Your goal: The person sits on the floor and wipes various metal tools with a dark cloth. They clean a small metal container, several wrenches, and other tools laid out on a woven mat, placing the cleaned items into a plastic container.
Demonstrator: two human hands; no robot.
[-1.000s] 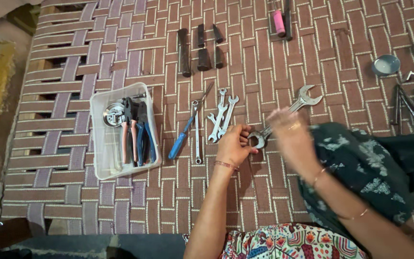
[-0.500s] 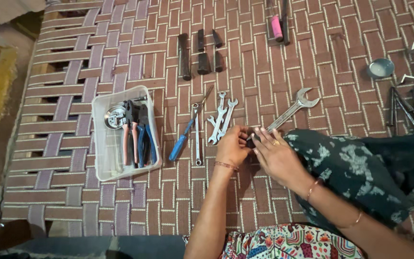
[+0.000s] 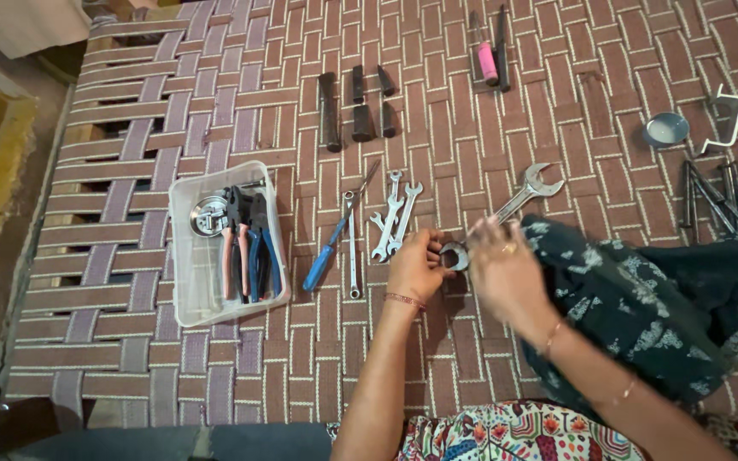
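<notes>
A large steel open-ended wrench (image 3: 523,195) lies diagonally on the woven cot. My left hand (image 3: 416,265) grips its lower ring end (image 3: 454,254). My right hand (image 3: 504,269), blurred by motion, hovers just right of that end over the wrench shaft, fingers spread, with a dark green patterned cloth (image 3: 642,299) draped by the wrist. Two or three small spanners (image 3: 393,213) lie just above my left hand.
A blue-handled screwdriver (image 3: 328,243) and a slim wrench (image 3: 351,243) lie left of the spanners. A clear plastic tub (image 3: 183,256) holds pliers. Dark metal chisels (image 3: 356,98) sit further up, a pink-handled tool (image 3: 487,53) at top, rods (image 3: 711,195) and a round lid (image 3: 664,130) right.
My right hand has moved back and forth over the wrench's lower end, resting on it half a second ago and now lifted slightly and blurred. My left hand keeps its hold.
</notes>
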